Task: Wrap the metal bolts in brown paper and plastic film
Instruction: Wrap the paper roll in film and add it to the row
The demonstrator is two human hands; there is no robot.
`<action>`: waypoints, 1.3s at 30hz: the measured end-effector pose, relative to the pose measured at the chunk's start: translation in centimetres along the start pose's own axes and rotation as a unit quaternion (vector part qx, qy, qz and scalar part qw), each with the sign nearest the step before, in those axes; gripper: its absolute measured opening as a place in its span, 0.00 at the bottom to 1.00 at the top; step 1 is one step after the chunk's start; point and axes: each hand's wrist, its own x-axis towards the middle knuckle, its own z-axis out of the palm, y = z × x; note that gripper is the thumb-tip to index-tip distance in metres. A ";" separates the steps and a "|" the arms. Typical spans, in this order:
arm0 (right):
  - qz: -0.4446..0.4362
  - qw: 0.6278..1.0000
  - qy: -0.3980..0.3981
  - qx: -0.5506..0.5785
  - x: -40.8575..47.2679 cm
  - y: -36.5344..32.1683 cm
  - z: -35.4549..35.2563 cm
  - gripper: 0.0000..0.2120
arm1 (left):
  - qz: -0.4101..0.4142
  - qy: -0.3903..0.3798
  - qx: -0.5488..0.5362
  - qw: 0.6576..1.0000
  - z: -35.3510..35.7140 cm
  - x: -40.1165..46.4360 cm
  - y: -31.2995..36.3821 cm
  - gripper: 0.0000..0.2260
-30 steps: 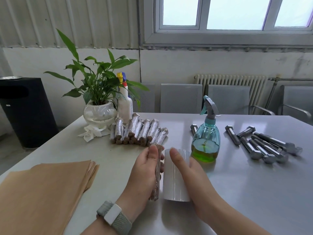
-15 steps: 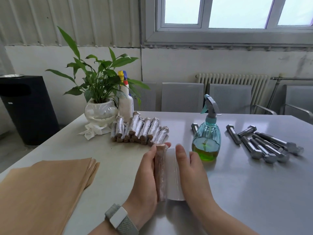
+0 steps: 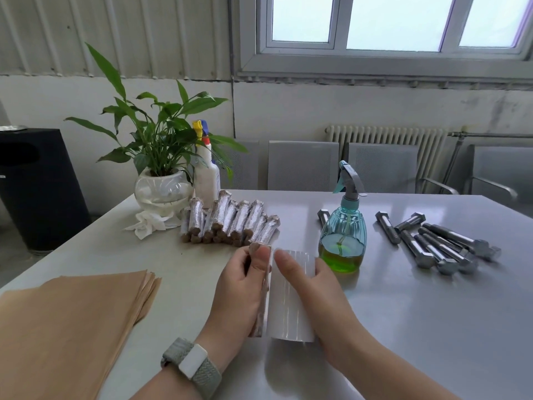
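Gripping the bolt (image 3: 261,295) in my left hand (image 3: 239,293), I roll it against the film roll (image 3: 291,298) my right hand (image 3: 317,298) clasps, near the tabletop's front edge; film should stay taut.

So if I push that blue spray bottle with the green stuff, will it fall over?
Probably not easily. The spray bottle has a wide round belly, and the green liquid sits low, so it looks bottom-heavy. A push up at the trigger might tip it. On the smooth table it would likely slide.
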 end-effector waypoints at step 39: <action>-0.030 0.998 0.052 -0.007 -0.4 1.0 0.2 0.35 | -0.131 -0.001 -0.216 0.968 0.8 -1.0 1.3 0.26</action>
